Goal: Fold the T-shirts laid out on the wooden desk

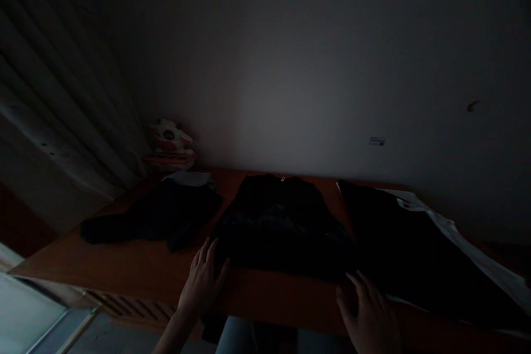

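In the dim head view, a black shirt (282, 232) lies spread on the wooden table, a small pale label at its neckline. My left hand (204, 276) is at the shirt's lower left corner, fingers spread and the tips at the fabric's edge. At the lower right corner is my right hand (368, 312), its fingers stretched out and the thumb apart. Neither hand visibly grips the cloth. The darkness hides whether the fingertips press on it, and also the shirt's folds.
Left on the wooden table (136, 265) lies a crumpled dark garment (174, 207) with a pale cloth (188, 178) behind it. A cow-shaped figure (170, 137) stands in the back corner near a curtain (53, 88). Dark cloth (406, 249) over white cloth (468, 243) covers the right side.
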Demonstrator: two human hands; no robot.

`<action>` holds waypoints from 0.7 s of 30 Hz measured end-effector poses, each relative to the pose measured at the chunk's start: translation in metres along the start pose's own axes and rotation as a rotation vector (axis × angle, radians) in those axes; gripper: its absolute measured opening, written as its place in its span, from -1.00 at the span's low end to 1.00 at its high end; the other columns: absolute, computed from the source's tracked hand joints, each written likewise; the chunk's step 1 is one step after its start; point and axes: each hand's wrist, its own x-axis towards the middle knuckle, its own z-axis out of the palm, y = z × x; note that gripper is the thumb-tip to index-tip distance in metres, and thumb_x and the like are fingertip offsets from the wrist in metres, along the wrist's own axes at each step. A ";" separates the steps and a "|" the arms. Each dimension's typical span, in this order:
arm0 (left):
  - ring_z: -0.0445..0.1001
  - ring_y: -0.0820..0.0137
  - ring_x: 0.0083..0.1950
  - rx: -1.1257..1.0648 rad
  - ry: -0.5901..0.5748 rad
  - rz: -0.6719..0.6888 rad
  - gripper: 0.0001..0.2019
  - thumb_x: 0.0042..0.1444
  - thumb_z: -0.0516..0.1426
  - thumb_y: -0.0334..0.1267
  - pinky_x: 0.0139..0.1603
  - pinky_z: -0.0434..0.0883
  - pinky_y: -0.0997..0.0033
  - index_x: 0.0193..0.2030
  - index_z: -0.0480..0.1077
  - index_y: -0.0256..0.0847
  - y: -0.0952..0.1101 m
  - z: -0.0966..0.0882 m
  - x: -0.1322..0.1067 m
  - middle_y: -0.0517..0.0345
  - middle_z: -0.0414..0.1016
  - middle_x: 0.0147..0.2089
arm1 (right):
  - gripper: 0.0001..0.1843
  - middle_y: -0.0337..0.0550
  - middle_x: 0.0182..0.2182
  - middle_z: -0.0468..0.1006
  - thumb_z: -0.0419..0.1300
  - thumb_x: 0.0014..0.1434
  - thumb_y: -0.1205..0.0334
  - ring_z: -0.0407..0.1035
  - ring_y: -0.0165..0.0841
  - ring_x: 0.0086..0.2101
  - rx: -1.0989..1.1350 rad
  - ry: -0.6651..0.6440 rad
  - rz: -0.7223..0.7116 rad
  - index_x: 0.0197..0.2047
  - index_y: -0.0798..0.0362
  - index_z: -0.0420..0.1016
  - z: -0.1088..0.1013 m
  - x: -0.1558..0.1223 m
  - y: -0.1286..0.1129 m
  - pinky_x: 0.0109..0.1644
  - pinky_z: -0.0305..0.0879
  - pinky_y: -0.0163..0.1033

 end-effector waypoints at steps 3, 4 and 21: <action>0.35 0.00 0.37 -0.046 0.027 0.001 -0.44 0.33 0.04 0.04 0.33 0.36 -0.16 0.37 0.18 -0.18 0.001 -0.002 0.002 -0.17 0.35 0.33 | -0.36 0.09 0.19 0.48 -0.10 0.31 -0.23 0.38 0.03 0.13 -0.009 0.003 0.004 0.13 0.04 0.46 0.001 0.000 0.000 0.09 0.32 0.12; 0.37 0.01 0.35 -0.055 0.035 0.002 -0.47 0.33 0.04 0.03 0.33 0.37 -0.16 0.34 0.22 -0.18 0.001 -0.003 0.003 -0.16 0.38 0.30 | -0.36 0.09 0.19 0.48 -0.10 0.31 -0.23 0.38 0.02 0.13 -0.011 0.001 0.006 0.13 0.04 0.46 0.001 0.000 0.000 0.10 0.31 0.11; 0.46 0.04 0.27 -0.064 0.081 0.029 -0.59 0.31 0.03 -0.02 0.28 0.42 -0.12 0.19 0.33 -0.17 -0.002 -0.002 0.004 -0.11 0.46 0.22 | -0.40 0.06 0.17 0.50 -0.10 0.30 -0.21 0.38 -0.02 0.15 0.018 0.002 0.026 0.12 0.00 0.47 0.001 0.001 -0.002 0.14 0.29 0.12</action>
